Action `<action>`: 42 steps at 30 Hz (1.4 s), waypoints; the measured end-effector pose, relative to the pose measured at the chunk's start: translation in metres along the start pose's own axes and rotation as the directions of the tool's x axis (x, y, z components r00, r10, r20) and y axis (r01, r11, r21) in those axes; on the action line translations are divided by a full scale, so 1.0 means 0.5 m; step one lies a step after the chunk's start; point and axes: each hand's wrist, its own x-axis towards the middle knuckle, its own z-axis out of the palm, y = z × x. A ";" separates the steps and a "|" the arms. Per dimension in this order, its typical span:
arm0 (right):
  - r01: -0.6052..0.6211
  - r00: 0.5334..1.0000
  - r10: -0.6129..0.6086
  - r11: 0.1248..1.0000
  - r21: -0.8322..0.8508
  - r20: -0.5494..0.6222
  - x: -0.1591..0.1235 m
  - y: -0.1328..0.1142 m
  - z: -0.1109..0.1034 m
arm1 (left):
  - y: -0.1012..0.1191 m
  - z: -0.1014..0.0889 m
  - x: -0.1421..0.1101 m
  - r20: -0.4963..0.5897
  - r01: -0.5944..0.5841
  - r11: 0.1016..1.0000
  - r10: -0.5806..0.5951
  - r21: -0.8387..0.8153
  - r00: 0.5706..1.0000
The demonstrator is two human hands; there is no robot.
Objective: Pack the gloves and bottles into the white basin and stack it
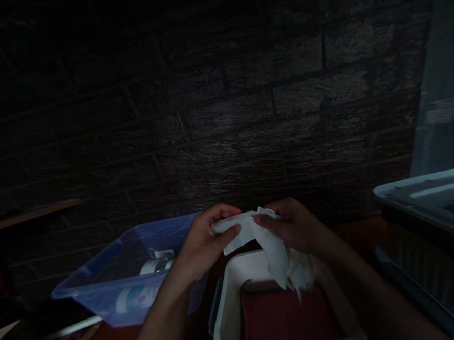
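Note:
My left hand (pixel 206 240) grips a small flat white object (pixel 234 226) by its left end, thumb in front and fingers behind; its kind is hard to make out in the dark. In my right hand (pixel 297 224) is a crumpled white tissue (pixel 274 252), pinched against the right end of the object. The tissue hangs down over a white plastic tub (pixel 227 303) below both hands. A dark red flat thing (pixel 282 318) lies inside the tub, along with a dark cord-like edge.
At the left stands a translucent blue plastic bin (pixel 113 269) holding a white roll-like item (pixel 156 265) and others. A lidded container (pixel 436 193) rises at the right. Behind everything is a dark brick wall (pixel 223 114). A wooden ledge (pixel 33 215) juts in from the left.

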 end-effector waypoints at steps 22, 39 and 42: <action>-0.035 0.994 0.037 0.999 -0.025 0.106 -0.007 -0.010 -0.002 | 0.021 -0.004 -0.013 -0.019 0.016 0.889 -0.027 -0.457 0.999; 0.125 0.991 -0.113 0.968 0.219 -0.069 -0.010 -0.022 0.011 | 0.026 0.036 -0.018 -0.023 0.043 0.834 -0.066 -0.551 0.998; 0.204 0.977 -0.189 0.960 0.189 -0.094 -0.007 -0.023 0.016 | 0.018 0.057 -0.018 0.082 0.085 0.837 -0.048 -0.540 0.995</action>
